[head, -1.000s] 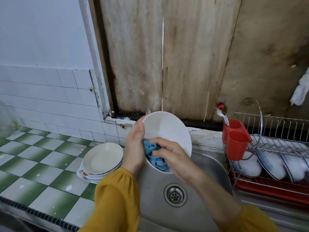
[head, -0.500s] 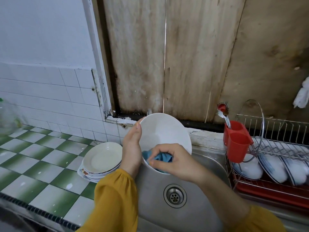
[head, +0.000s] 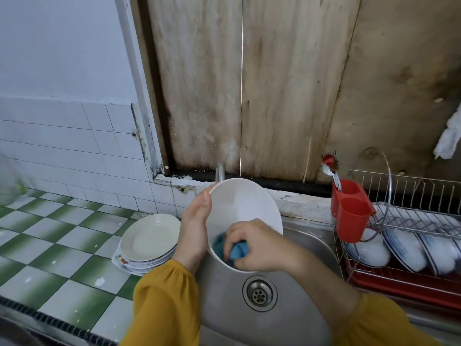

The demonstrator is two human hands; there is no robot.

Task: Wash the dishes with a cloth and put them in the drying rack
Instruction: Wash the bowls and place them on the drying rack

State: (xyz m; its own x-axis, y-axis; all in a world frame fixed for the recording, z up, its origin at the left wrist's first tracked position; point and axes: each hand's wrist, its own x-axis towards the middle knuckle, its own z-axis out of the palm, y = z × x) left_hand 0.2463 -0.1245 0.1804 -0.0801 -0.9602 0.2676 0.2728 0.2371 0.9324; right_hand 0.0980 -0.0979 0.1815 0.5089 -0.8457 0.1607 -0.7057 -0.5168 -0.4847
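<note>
A white bowl [head: 243, 206] is tilted up over the steel sink [head: 306, 248], its inside facing me. My left hand [head: 194, 228] holds the bowl by its left rim, fingers behind it. My right hand [head: 259, 245] grips a blue cloth [head: 237, 250] and presses it against the lower inside of the bowl. A stack of white plates [head: 149, 239] sits on the green-and-white tiled counter just left of the sink. The wire drying rack [head: 409, 221] stands to the right, with several white dishes [head: 404, 248] upright in its lower tier.
A red cutlery holder [head: 351, 211] with spoons hangs on the rack's left end. The sink drain [head: 259, 293] lies below the bowl. A tap spout [head: 220, 172] shows just behind the bowl's rim. A wooden board wall rises behind the sink.
My right hand has slid the blue cloth from the bowl's left inner side down and right along its lower inside. The left hand keeps its hold on the rim.
</note>
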